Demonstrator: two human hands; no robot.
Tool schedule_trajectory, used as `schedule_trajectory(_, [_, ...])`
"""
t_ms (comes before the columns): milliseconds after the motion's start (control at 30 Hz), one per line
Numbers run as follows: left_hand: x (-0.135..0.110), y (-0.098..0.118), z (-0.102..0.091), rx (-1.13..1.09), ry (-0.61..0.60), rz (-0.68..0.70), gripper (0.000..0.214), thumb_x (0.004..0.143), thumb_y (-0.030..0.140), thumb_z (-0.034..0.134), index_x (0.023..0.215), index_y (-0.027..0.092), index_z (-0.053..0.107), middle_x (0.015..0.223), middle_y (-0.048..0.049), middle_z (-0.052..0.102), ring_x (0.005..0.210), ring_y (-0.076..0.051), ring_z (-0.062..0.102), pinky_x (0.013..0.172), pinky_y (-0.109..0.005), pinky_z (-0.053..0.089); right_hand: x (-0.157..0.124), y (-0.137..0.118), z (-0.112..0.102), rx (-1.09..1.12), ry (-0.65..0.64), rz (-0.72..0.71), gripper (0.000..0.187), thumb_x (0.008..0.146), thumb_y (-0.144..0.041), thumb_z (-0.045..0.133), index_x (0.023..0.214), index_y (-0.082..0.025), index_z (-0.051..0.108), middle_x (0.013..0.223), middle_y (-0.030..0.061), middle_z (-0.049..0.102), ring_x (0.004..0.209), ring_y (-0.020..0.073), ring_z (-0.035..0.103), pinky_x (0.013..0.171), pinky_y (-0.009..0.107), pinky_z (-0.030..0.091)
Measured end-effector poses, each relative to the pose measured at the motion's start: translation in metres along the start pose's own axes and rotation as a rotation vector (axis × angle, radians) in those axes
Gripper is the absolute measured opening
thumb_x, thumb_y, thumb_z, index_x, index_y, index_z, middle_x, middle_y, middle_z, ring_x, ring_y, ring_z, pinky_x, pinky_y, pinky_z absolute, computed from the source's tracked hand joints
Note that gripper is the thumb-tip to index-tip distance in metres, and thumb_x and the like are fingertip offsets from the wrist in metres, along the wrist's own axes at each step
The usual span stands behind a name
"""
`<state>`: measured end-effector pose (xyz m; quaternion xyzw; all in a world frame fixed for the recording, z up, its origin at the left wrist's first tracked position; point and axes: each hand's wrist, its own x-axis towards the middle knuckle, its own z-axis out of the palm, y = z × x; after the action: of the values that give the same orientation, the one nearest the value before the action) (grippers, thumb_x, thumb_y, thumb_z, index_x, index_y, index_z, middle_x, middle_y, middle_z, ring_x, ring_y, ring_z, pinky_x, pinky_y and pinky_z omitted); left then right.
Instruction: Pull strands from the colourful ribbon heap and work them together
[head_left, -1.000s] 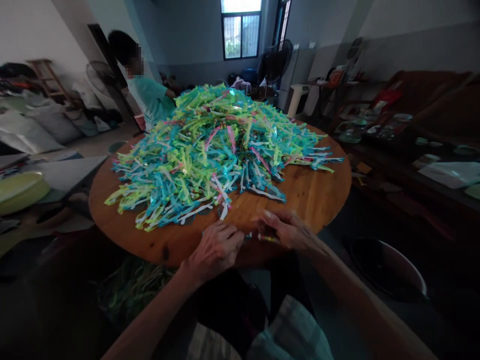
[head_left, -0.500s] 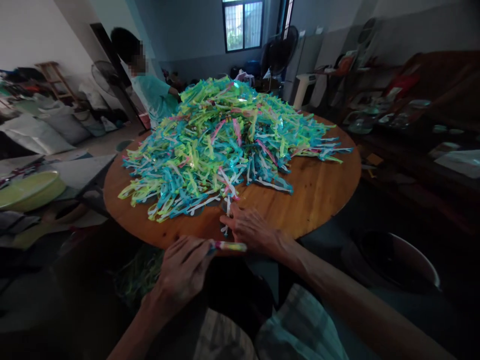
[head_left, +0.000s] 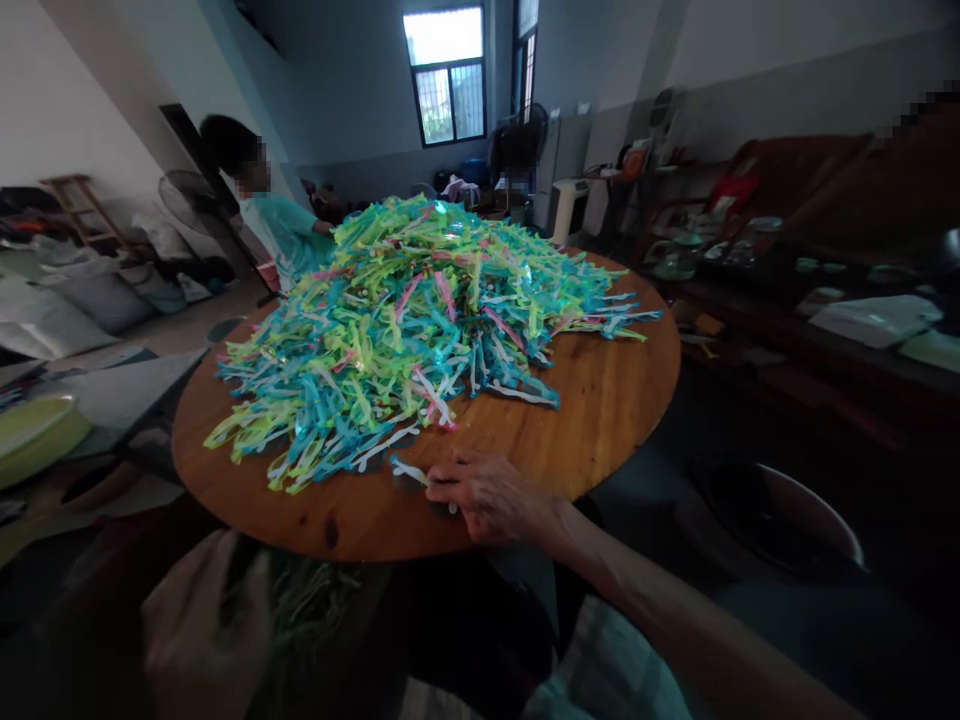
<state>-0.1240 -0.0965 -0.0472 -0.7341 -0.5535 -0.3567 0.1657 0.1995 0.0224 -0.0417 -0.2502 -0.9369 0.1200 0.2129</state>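
My right hand (head_left: 487, 495) rests at the table's near edge, its fingers closed on a small white and blue plastic strip (head_left: 409, 470) lying on the wood. At the lower left, beside the table, my left hand (head_left: 206, 625) is blurred by motion. Its thumb and fingers stand apart, and nothing shows between them. Close to it, below the tabletop, lie loose greenish strips (head_left: 311, 600) in shadow. A large heap of green, blue, pink and white plastic strips (head_left: 390, 320) covers much of the round wooden table (head_left: 600, 400).
Another person (head_left: 274, 235) in a light blue shirt stands at the heap's far left. A yellow basin (head_left: 45, 435) sits on the left, and a dark bucket with a pale rim (head_left: 825, 505) stands on the right. Glassware (head_left: 679, 257) is on the right-hand furniture.
My left hand has moved left and down off the table's edge, and the colourful strip it held is gone from it. My right hand has taken hold of the white and blue strip.
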Motion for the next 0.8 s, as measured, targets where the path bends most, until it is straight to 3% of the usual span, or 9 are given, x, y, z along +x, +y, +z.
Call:
schedule_trajectory(67, [0.022, 0.031, 0.023, 0.007, -0.038, 0.068, 0.067, 0.088, 0.011, 0.065, 0.149, 0.027, 0.042, 0.145, -0.0133, 0.05, 0.135, -0.035, 0.046, 0.111, -0.06, 0.039, 0.01, 0.007, 0.003, 0.06, 0.099, 0.0, 0.029, 0.089, -0.008, 0.05, 0.107, -0.021, 0.07, 0.122, 0.0028, 0.069, 0.105, 0.0182, 0.062, 0.097, 0.031, 0.046])
schedule_trajectory(200, [0.055, 0.084, 0.061, -0.062, -0.288, 0.259, 0.049, 0.093, 0.019, 0.059, 0.141, 0.024, 0.049, 0.149, -0.0109, 0.049, 0.141, -0.033, 0.04, 0.11, -0.053, 0.043, 0.021, 0.022, -0.003, 0.05, 0.354, 0.149, 0.028, 0.091, -0.01, 0.049, 0.109, -0.016, 0.069, 0.112, 0.0098, 0.071, 0.102, 0.0209, 0.063, 0.093, 0.032, 0.049])
schedule_trajectory(300, [0.063, 0.098, 0.075, -0.086, -0.397, 0.222, 0.039, 0.097, 0.023, 0.053, 0.136, 0.025, 0.054, 0.141, -0.0089, 0.056, 0.135, -0.03, 0.046, 0.107, -0.05, 0.045, 0.029, 0.029, -0.01, -0.108, 0.349, 0.212, 0.025, 0.098, -0.017, 0.048, 0.11, -0.017, 0.069, 0.108, 0.0121, 0.067, 0.1, 0.0232, 0.06, 0.091, 0.036, 0.049])
schedule_trajectory(467, [0.061, 0.096, 0.077, -0.121, -0.416, 0.116, 0.037, 0.098, 0.022, 0.05, 0.135, 0.024, 0.055, 0.132, -0.0087, 0.061, 0.125, -0.027, 0.052, 0.106, -0.048, 0.044, 0.058, 0.021, -0.011, -0.336, 0.175, 0.168, 0.023, 0.097, -0.019, 0.048, 0.106, -0.018, 0.069, 0.115, 0.0144, 0.062, 0.106, 0.0267, 0.054, 0.081, 0.034, 0.047])
schedule_trajectory(633, [0.058, 0.078, 0.072, -0.135, -0.425, 0.096, 0.033, 0.099, 0.023, 0.049, 0.132, 0.025, 0.058, 0.13, -0.0076, 0.062, 0.126, -0.027, 0.051, 0.107, -0.049, 0.044, 0.1, 0.022, -0.009, -0.283, 0.012, 0.265, 0.016, 0.091, -0.02, 0.056, 0.088, -0.017, 0.072, 0.092, 0.0103, 0.067, 0.085, 0.0221, 0.06, 0.073, 0.031, 0.045])
schedule_trajectory(800, [0.049, 0.057, 0.077, -0.094, -0.349, 0.057, 0.033, 0.099, 0.026, 0.051, 0.131, 0.024, 0.059, 0.133, -0.0086, 0.061, 0.129, -0.028, 0.05, 0.108, -0.051, 0.045, 0.126, 0.034, -0.002, -0.3, 0.043, 0.187, 0.026, 0.093, -0.014, 0.052, 0.113, -0.017, 0.069, 0.12, 0.0117, 0.066, 0.113, 0.024, 0.057, 0.098, 0.036, 0.04])
